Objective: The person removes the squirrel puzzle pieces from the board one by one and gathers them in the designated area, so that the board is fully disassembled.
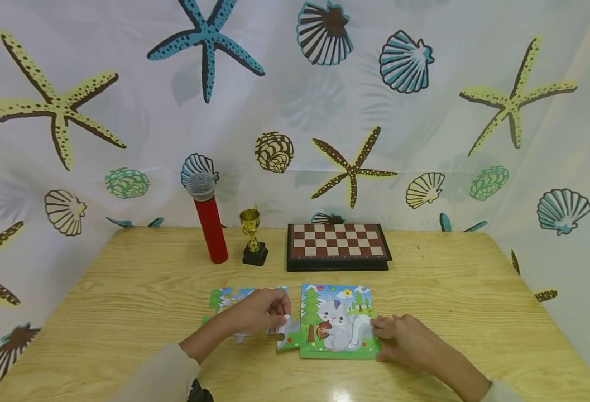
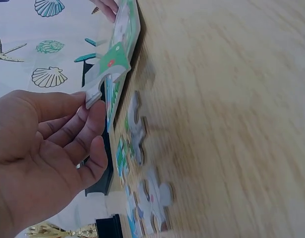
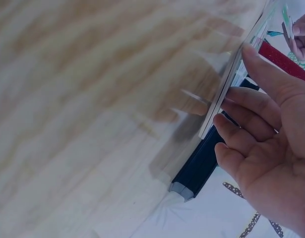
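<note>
My left hand (image 1: 259,311) pinches a jigsaw puzzle piece (image 2: 112,64), green and grey with a red flower, between thumb and fingers. In the left wrist view the piece is raised above the table and tilted. Just right of it in the head view lies a squirrel picture board (image 1: 336,321) with a green border. My right hand (image 1: 410,340) rests at the board's right edge, its thumb and fingertips touching that edge in the right wrist view. Several loose puzzle pieces (image 2: 152,198) lie under and behind my left hand, partly hidden by it in the head view.
Toward the back of the wooden table (image 1: 450,279) stand a red microphone (image 1: 211,223), a small gold trophy cup (image 1: 252,234) on a black base, and a checkered board-game box (image 1: 338,245). Behind them hangs a cloth (image 1: 274,100) printed with starfish and shells.
</note>
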The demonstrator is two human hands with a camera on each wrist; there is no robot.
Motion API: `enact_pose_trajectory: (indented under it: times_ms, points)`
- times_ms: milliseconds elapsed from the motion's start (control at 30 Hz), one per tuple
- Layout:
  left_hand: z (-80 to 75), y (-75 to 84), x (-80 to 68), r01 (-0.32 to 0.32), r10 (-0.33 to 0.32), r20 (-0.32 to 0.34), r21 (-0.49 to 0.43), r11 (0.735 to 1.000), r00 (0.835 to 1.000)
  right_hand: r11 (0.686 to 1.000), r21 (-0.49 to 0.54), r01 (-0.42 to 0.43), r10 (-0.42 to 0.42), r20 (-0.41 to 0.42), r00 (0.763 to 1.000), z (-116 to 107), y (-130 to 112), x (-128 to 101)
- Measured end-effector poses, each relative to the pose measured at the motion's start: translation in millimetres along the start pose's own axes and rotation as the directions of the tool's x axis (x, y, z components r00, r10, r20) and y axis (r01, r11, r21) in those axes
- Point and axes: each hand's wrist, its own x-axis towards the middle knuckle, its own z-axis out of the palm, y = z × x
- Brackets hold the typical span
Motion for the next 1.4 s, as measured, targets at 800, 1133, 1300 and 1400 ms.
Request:
enact_pose_trajectory:
  times_ms: [800,1133,1300,1400]
  points:
    - [5.8,-6.5,-11.2,0.020,-0.028,0.112,0.072,0.997,0.993,0.999,0.027,-0.039,0.038,0.019,0.999,-1.6,-1.6,0.2]
    - [7.5,8.3,6.9,-0.014,0.007,0.073,0.090,0.996,0.997,0.999,0.029,-0.023,0.023,-0.001,1.000,-2.0,-2.3,0.1]
    - [12.9,15.4,18.6,-0.030,0.025,0.081,0.055,0.998,0.996,1.000,0.023,-0.019,0.019,-0.003,1.000,-1.6,-2.6,0.3]
    - [18.6,19.8,26.3,-0.054,0.051,0.075,0.034,0.998,0.996,0.999,0.021,-0.024,0.024,0.005,1.000,-2.2,-2.6,0.6]
